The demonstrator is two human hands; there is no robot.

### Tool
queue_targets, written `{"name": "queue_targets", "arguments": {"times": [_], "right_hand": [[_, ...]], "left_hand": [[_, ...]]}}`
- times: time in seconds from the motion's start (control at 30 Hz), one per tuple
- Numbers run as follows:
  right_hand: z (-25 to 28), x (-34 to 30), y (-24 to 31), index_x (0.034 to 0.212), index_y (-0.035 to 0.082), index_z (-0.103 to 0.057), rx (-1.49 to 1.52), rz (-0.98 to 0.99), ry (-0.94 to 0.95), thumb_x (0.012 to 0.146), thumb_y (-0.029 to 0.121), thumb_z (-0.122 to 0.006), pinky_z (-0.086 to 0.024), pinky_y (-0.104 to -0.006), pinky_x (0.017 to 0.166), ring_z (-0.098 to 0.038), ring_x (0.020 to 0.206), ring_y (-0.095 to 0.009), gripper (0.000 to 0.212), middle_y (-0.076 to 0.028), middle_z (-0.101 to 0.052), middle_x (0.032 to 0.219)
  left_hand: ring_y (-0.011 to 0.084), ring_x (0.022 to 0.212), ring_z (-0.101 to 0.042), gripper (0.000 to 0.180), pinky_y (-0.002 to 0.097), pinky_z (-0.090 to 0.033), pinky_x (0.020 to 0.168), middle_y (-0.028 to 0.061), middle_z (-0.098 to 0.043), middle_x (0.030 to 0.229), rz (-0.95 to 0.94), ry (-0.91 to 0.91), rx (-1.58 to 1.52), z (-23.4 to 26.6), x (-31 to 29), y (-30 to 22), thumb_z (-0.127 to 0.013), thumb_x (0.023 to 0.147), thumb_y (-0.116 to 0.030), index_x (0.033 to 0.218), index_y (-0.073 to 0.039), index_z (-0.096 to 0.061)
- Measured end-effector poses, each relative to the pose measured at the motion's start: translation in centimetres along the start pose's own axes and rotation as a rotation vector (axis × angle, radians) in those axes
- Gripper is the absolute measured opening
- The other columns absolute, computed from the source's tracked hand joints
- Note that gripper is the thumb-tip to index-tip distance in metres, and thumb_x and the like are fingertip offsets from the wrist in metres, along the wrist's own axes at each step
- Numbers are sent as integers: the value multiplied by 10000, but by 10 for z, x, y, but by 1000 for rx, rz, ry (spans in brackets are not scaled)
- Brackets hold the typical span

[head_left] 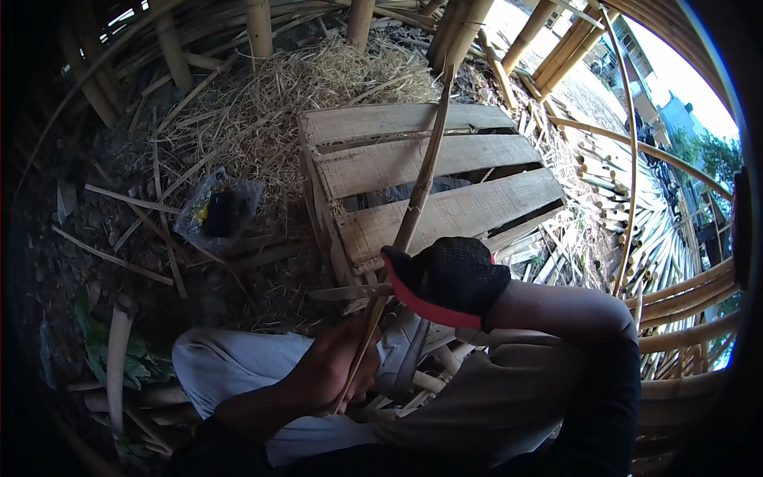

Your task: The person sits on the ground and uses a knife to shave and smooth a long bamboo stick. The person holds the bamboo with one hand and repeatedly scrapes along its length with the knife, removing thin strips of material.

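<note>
My left hand (338,366), bare, is closed around the lower part of a long split bamboo strip (429,159). The strip slants up and away over a slatted wooden crate (405,222). My right hand (449,282), in a black and red glove, is closed on a knife (346,292). Its blade points left and lies against or across the strip just above my left hand; I cannot tell how deep it sits. The glove hides the knife's handle. Both hands are above my lap, between my knees in light trousers (238,358).
Behind the crate lies a heap of straw-like shavings (318,87). A clear plastic bag (218,211) with something black and yellow inside rests on the ground at left, among loose bamboo strips. A bamboo pole (119,358) stands at lower left. Cut bamboo poles (612,207) lie at right.
</note>
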State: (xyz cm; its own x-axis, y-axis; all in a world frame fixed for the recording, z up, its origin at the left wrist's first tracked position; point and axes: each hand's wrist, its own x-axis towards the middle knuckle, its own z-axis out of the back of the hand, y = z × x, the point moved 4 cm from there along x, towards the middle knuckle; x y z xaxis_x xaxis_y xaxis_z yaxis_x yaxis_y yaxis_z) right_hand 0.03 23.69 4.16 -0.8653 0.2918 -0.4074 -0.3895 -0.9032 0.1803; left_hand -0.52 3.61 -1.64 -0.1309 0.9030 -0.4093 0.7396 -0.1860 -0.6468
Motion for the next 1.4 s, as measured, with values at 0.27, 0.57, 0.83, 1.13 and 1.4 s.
{"name": "queue_targets", "arguments": {"times": [0.27, 0.57, 0.83, 1.13, 1.4], "right_hand": [[0, 2, -16, 1004, 119, -719, -64, 108, -236, 986, 402, -451, -524, -469, 635, -644, 611, -390, 390, -188, -620, 598], [1, 19, -41, 915, 93, -738, -40, -5, -246, 956, 460, -492, -510, -487, 654, -641, 630, -397, 444, -208, -652, 691], [26, 31, -50, 883, 113, -716, -71, 23, -416, 1002, 400, -402, -513, -475, 652, -648, 704, -404, 442, -206, -654, 730], [3, 20, -24, 844, 72, -725, -73, 100, -171, 995, 438, -408, -529, -449, 585, -672, 637, -344, 507, -189, -663, 704], [-13, 5, -10, 813, 38, -726, 155, 7, 88, 982, 498, -369, -536, -475, 766, -680, 758, -390, 606, -212, -673, 740]], "left_hand": [[82, 279, -313, 331, 225, -244, 318, -7, -384, 440, -6, -48, -99, -5, 0, 1, -311, 1056, -395, 928, -118, -440], [72, 300, -307, 354, 223, -258, 338, -21, -358, 451, -2, -47, -40, -4, -4, -5, -314, 1050, -428, 921, -123, -439], [59, 317, -301, 361, 221, -262, 351, -28, -356, 458, 2, -95, -10, -1, -4, -7, -325, 1049, -434, 919, -118, -440], [54, 350, -321, 336, 225, -280, 366, -34, -374, 482, -68, -111, 79, 10, -6, -5, -344, 1053, -392, 945, -99, -468], [58, 390, -362, 318, 238, -301, 377, -31, -393, 511, -227, -264, 353, 28, 19, 2, -324, 1066, -335, 917, -95, -470]]}}
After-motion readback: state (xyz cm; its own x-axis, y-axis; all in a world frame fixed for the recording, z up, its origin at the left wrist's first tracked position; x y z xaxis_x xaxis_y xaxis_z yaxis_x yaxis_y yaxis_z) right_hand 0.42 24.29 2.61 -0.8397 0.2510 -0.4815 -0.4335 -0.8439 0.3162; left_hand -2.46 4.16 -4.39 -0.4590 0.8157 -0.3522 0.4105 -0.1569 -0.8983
